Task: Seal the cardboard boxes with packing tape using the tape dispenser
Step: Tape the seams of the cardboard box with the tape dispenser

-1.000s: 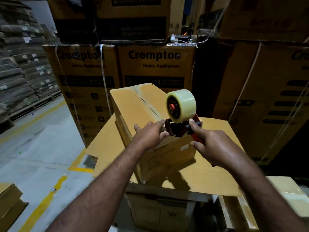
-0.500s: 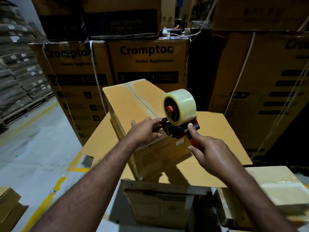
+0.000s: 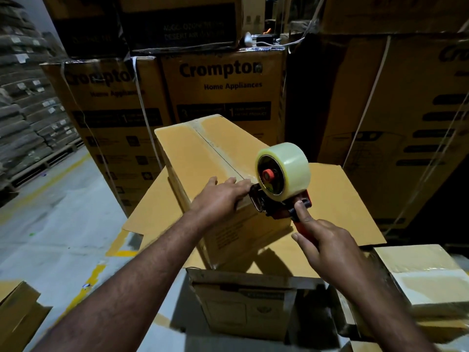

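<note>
Cardboard box [image 3: 203, 153] stood on a flat cardboard sheet [image 3: 342, 199]. The right hand [image 3: 327, 247] gripped the handle of the tape dispenser [image 3: 276, 199], held at the box's near top edge. The left hand [image 3: 220, 196] pressed flat on the top, fingers straight. The box looked stiff and probably light, best steadied from above. Half a second earlier, the left fingers had curled at the edge.

The scene is viewed through a single head-worn camera, held close above the near end of the cardboard box [image 3: 203, 153] and aimed forward and down.
</note>
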Demonstrator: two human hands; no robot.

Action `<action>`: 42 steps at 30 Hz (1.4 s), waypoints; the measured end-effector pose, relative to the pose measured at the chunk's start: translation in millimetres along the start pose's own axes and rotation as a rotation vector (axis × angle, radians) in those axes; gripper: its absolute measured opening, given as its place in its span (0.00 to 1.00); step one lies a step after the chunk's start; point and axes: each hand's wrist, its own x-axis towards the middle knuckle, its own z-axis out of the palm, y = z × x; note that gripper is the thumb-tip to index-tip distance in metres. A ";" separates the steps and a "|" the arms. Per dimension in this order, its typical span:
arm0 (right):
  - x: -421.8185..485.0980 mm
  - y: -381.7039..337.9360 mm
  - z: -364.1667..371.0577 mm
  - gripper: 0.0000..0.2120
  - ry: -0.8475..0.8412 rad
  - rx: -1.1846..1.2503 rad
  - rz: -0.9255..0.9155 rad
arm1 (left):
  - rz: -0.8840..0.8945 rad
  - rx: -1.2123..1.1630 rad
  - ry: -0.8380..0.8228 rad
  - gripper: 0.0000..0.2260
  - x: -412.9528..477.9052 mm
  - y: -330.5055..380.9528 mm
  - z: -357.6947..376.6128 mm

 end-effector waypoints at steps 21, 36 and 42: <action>-12.2 25.7 42.5 0.37 0.069 0.020 -0.006 | -0.043 -0.052 -0.073 0.25 1.7 7.8 -22.3; -17.5 32.9 64.6 0.31 0.112 0.058 -0.006 | -0.246 -0.201 -0.098 0.34 46.9 19.0 -17.0; -23.2 35.7 71.9 0.29 0.118 0.054 -0.008 | -0.206 -0.232 -0.184 0.36 49.6 9.2 -15.2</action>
